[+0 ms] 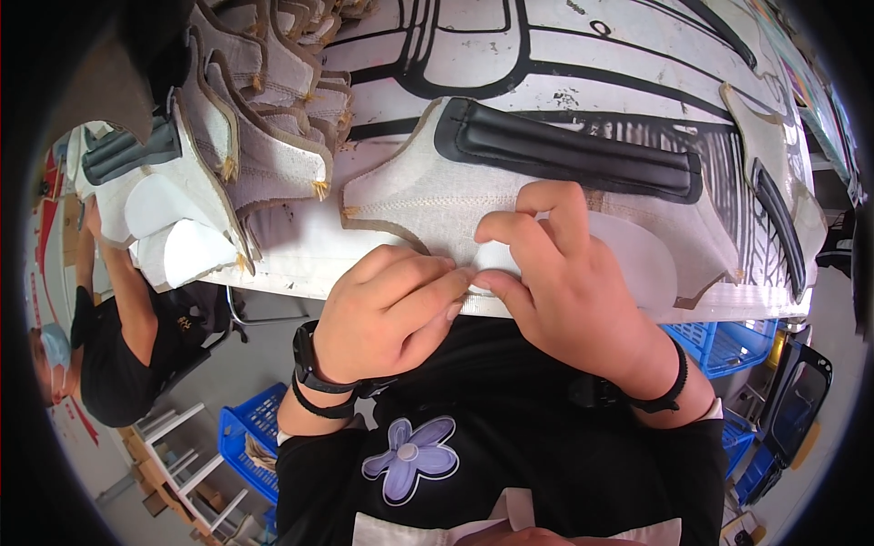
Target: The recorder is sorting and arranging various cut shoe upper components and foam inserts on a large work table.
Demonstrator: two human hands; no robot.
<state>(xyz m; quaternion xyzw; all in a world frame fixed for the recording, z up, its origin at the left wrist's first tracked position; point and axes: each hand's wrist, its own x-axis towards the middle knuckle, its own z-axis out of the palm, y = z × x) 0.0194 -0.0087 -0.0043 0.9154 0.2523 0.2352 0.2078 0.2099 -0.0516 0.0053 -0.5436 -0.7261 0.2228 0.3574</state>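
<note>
A greyish-white stitched fabric panel (396, 188) with brown edges lies on the table in front of me. A black padded strip (574, 150) runs along its far edge. On its near side is a white rounded sheet (637, 259), partly hidden beneath my right hand (574, 282). That hand is curled, with its thumb and index finger on the sheet's left end. My left hand (391, 309) is closed in a pinch right beside it, fingertips meeting the sheet's edge near the table's front. What lies between the left fingers is mostly covered.
Overlapping stacks of similar panels (264, 127) fill the left of the table (382, 68). Another panel (783, 182) hangs at the right edge. A co-worker (127, 337) sits at the far left, an arm near a panel there. Blue crates (246, 437) stand below.
</note>
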